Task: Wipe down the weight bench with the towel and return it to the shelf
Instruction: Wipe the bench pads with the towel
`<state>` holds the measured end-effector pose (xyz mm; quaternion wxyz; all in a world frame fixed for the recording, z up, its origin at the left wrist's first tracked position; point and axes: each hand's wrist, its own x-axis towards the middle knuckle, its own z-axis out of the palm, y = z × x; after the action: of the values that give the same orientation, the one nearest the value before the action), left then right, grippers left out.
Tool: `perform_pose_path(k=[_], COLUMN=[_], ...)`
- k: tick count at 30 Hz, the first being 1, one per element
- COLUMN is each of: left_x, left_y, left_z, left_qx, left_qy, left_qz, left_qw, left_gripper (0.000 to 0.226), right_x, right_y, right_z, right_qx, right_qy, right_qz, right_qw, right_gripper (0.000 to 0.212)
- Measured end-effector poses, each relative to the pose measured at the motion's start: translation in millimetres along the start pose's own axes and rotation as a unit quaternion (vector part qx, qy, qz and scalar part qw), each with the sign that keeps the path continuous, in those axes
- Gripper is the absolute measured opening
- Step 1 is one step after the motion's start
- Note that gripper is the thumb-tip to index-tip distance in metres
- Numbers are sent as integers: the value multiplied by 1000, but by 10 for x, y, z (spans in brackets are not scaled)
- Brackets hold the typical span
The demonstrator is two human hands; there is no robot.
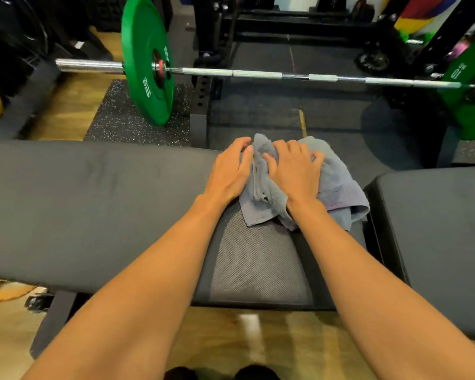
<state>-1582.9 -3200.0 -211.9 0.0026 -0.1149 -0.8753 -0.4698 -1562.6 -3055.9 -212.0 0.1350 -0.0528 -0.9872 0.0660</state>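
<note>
Your right fingers (pixel 274 157) were spread flat, pressing down on the bunched grey towel (pixel 337 185), nothing pinched. Right hand (pixel 296 174) palm-down, arm reaching straight forward. Left fingers (pixel 240 149) were loosely curled, tips touching the towel's left fold; whether they gripped it, can't tell. Left hand (pixel 229 174) sat palm-down just beside the right, half on towel, half on bare pad. Towel lay at the far edge of the worktop (pixel 93 204), on the mesh-textured section near the gap to the second pad (pixel 436 215); its right corner draped toward that gap. Long open pad to your left, unobstructed. Beyond the far edge: dark floor mat (pixel 258 113), then the barbell (pixel 285 76) with green plates (pixel 146 61), well apart from your hands.
</note>
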Motion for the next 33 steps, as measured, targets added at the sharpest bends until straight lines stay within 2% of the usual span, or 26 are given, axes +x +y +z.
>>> perform_pose_path(k=[6, 10, 14, 18, 24, 30, 33], left_x=[-227, -228, -178, -84, -140, -277, -407], left_y=[-227, -384, -530, -695, -599, -526, -588], left_z=[-523, -741, -736, -650, -686, -837, -1017], left_qx=[107, 108, 68, 78, 82, 104, 131], left_qy=[-20, -29, -1, 13, -3, -25, -46], left_qz=[20, 48, 65, 78, 58, 33, 29], left_qw=[994, 993, 996, 994, 995, 994, 990], left_gripper=[35, 33, 35, 42, 41, 40, 44], right_x=[-1168, -1614, -1064, -209, 391, -551, -1281], right_y=[-329, -556, -623, -720, -828, -926, -1016], right_z=[-300, -349, -165, 168, 236, -39, -231], right_qx=[8, -17, -78, -63, -59, -28, -22], right_qy=[48, 47, 64, 69, -9, -17, 18], right_qz=[0, -4, 20, 43, 31, 9, 2], right_qw=[999, 999, 995, 995, 998, 999, 1000], right_gripper=[26, 25, 27, 31, 39, 41, 33])
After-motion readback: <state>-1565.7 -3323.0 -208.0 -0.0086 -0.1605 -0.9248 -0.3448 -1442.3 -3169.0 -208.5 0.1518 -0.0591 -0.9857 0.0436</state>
